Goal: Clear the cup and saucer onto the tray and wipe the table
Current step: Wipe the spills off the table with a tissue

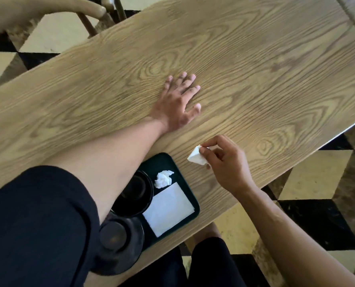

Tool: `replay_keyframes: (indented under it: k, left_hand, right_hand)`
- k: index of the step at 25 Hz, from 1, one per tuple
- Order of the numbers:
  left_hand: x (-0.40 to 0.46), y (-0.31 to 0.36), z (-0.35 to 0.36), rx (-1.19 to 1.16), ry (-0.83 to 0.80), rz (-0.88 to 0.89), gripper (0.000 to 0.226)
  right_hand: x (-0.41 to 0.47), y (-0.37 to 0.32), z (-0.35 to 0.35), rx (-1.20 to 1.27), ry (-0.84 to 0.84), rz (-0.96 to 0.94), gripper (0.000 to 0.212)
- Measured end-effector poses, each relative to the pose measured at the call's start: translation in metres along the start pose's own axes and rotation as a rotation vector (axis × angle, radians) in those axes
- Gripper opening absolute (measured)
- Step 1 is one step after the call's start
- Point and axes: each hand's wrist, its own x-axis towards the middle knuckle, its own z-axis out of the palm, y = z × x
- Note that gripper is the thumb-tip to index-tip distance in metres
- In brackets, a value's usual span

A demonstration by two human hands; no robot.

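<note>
My left hand lies flat on the wooden table with fingers spread, holding nothing. My right hand pinches a folded white tissue just above the table, right of the dark green tray. On the tray sit a black cup on a black saucer, partly hidden by my left forearm, a crumpled white napkin and a flat white napkin. A second black cup or lid stands at the tray's near end.
A wooden chair stands at the table's far left side. The table's right edge runs diagonally above a black-and-cream checkered floor. My knees show below the near edge.
</note>
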Motion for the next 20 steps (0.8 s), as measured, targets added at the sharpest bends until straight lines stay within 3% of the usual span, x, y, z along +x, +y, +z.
replay_keyframes:
  k: [3,6,10,20]
  left_hand:
    - [-0.015,-0.026,-0.023,-0.032,-0.071,0.059,0.067]
    - [-0.062,-0.068,-0.038,0.107,0.004,0.124,0.058]
    - [-0.094,-0.084,-0.038,0.167,0.055,0.079,0.059]
    - [-0.091,-0.083,-0.042,0.161,0.061,0.083,0.054]
  right_hand:
    - [0.002,-0.011,0.023,-0.055,0.000,-0.094,0.004]
    - [0.008,-0.024,0.050,-0.195,-0.039,-0.296,0.007]
    - [0.015,-0.027,0.080,-0.358,-0.139,-0.479,0.009]
    - [0.015,-0.015,0.077,-0.360,-0.190,-0.500,0.013]
